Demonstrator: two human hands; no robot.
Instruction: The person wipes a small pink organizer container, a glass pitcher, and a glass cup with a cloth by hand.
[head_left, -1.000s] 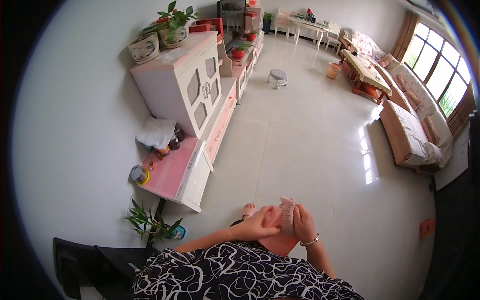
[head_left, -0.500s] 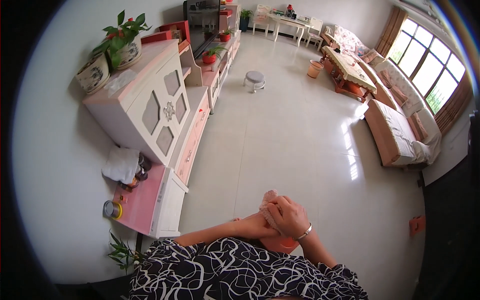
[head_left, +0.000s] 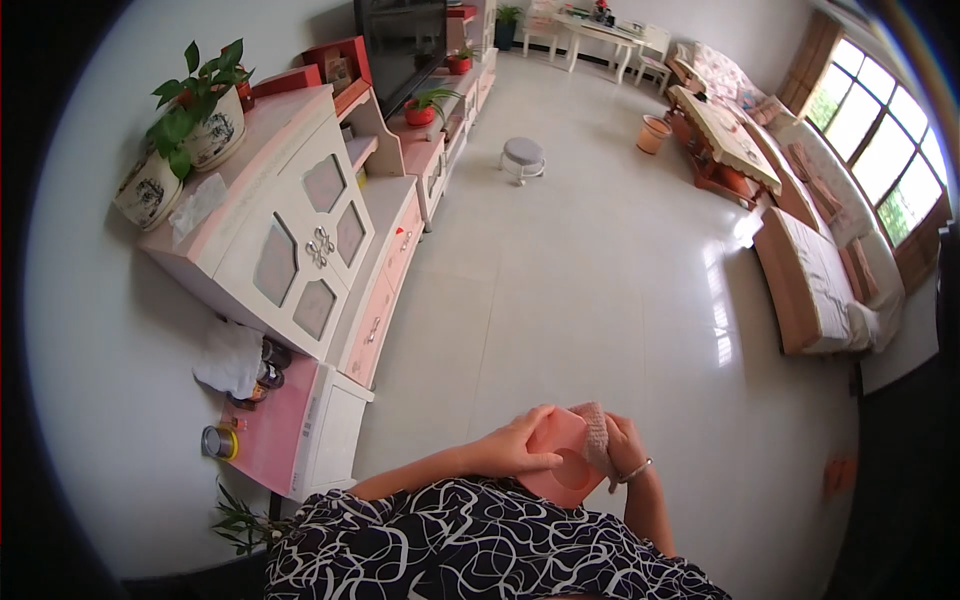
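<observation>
The person's left forearm [head_left: 410,477] reaches in nearly level from the side, elbow out, and the left hand [head_left: 508,452] grips a flat pink piece [head_left: 565,445] just in front of the waist, thumb across its face and the other fingers around the far edge. The right forearm [head_left: 650,515] rises more steeply, a silver bracelet [head_left: 635,470] at its wrist, and the right hand [head_left: 628,447] is curled closed on a bunched, pale pink cloth [head_left: 597,435] that lies against the piece's right side. Most of the right fingers are lost behind that cloth, and so is the edge beneath it. The piece has a rounded shape in its lower part, though I can't tell a hollow from an opening. Its lowest end meets the patterned shirt [head_left: 450,540], which covers both upper arms.
</observation>
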